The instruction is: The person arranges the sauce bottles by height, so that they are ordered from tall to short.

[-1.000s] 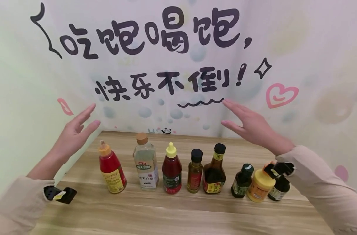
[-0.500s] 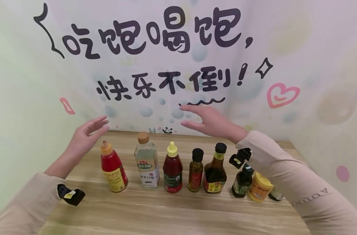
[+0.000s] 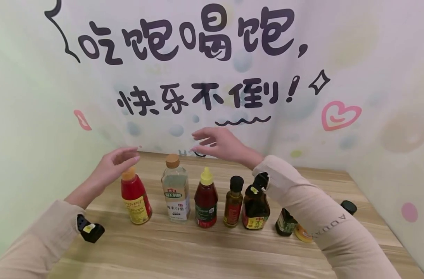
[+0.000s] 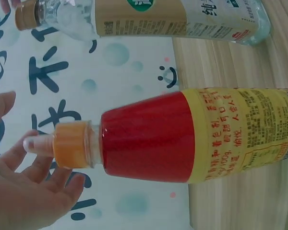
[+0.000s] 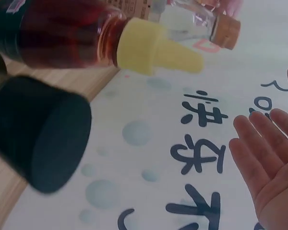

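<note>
My left hand (image 3: 115, 164) is beside and just above the top of a red sauce squeeze bottle (image 3: 135, 197) with an orange cap. In the left wrist view its fingers are spread loosely behind the bottle's nozzle (image 4: 38, 145); whether they touch it I cannot tell. My right hand (image 3: 222, 145), fingers relaxed and holding nothing, hovers above and behind a dark red sauce bottle (image 3: 206, 203) with a yellow nozzle cap. Between the hands stands a clear white vinegar bottle (image 3: 175, 193) with a brown cap.
To the right stand a small black-capped oil bottle (image 3: 233, 205), a dark brown sauce bottle (image 3: 255, 213), a small dark bottle (image 3: 286, 224) and a yellow bottle (image 3: 303, 234). My right sleeve (image 3: 323, 217) partly covers these last ones. A dark cap (image 3: 348, 206) shows beyond it. A printed cloth (image 3: 156, 131) hangs behind.
My right hand has swung left from the right side to above the middle bottles. My left hand has moved right and down to the red squeeze bottle's top. The bottles stay put.
</note>
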`<state>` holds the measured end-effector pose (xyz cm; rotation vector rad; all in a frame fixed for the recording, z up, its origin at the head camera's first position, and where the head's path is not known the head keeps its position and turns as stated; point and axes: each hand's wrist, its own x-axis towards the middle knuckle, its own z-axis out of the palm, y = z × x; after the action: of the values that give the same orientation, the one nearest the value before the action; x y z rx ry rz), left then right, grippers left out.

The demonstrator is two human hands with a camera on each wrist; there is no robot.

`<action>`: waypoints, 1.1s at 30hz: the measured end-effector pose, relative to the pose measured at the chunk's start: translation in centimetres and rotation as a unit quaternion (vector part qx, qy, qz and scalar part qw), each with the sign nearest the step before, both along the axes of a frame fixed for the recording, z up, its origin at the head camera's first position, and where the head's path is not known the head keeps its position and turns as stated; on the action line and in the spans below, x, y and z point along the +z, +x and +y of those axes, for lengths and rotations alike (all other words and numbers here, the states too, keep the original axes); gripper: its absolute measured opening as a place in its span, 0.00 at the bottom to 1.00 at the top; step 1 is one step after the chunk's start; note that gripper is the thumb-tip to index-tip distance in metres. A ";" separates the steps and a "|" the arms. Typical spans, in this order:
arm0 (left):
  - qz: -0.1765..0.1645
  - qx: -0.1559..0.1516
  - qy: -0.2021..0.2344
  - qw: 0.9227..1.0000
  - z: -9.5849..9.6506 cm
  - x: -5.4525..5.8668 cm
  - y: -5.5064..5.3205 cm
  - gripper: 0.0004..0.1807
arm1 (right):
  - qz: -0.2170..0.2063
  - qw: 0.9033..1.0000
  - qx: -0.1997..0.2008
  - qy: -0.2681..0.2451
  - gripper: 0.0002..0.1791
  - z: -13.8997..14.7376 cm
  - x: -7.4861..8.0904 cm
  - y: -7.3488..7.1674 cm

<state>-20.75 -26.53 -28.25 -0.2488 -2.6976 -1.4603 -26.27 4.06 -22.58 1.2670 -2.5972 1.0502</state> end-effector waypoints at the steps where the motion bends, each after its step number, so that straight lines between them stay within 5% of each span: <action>1: -0.003 -0.004 -0.002 1.000 -0.2 -0.1 -0.1 0.33 | -0.007 1.000 0.005 -0.001 0.23 -0.5 -0.1 0.0; 17: -0.024 -0.057 -0.002 0.998 -1.8 -2.4 -1.0 0.29 | -0.089 0.994 0.029 0.048 0.28 -6.3 -2.0 0.7; 26: -0.010 -0.026 0.038 0.999 -2.2 -4.3 -1.3 0.22 | -0.059 0.995 0.025 0.080 0.22 -7.6 -3.2 1.0; 33: 0.016 -0.022 0.043 0.999 -1.8 -4.8 -1.6 0.17 | -0.071 0.995 0.025 0.061 0.20 -7.1 -3.4 0.9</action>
<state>-22.36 -28.29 -33.09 -0.3265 -2.6125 -1.5662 -25.41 -3.06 -25.97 1.3356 -2.7895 1.0400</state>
